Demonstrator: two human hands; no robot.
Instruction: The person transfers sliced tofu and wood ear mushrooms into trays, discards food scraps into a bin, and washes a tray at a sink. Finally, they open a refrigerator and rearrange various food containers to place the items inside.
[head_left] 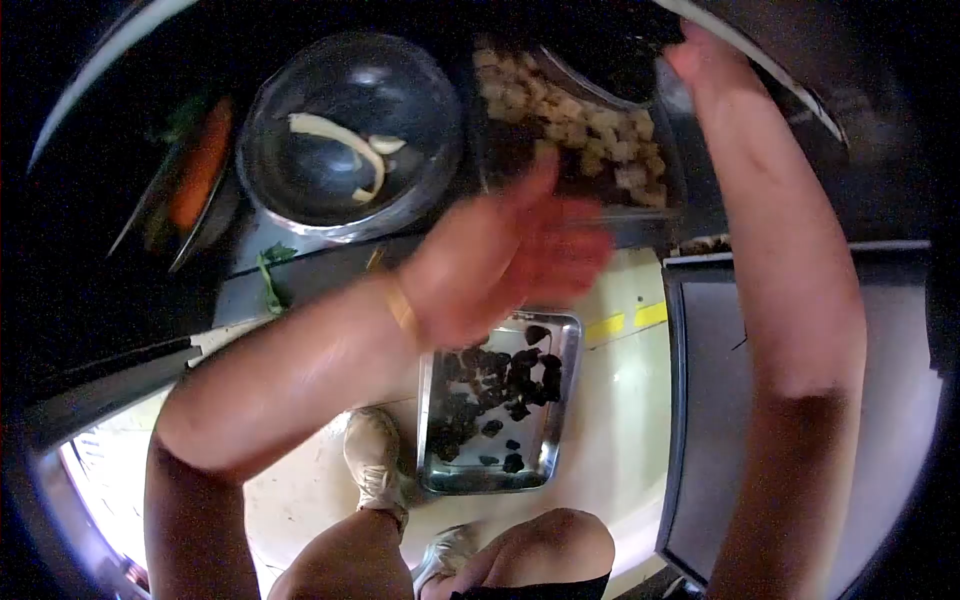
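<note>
My left hand point(515, 260) is blurred by motion, with its thumb up and fingers stretched out, holding nothing visible. It hovers between a tray of pale cubes point(620, 150) and a metal tray point(569, 400) with dark, shrivelled pieces point(490, 375) lower down. My right hand point(708, 62) reaches to the top right, beside a dark round vessel with a pale rim point(590, 88); its fingers are lost in the dark. To the left of the cubes stands a clear bowl point(255, 150) containing a curved pale strip point(345, 140) and a small whitish piece point(386, 144).
A carrot point(203, 165) lies at the left among dark, long shapes. A green leafy sprig point(270, 275) rests near the counter's front edge. Right of the metal tray stands a grey panel with a dark frame point(715, 400). My shoes point(375, 460) are on the pale floor below.
</note>
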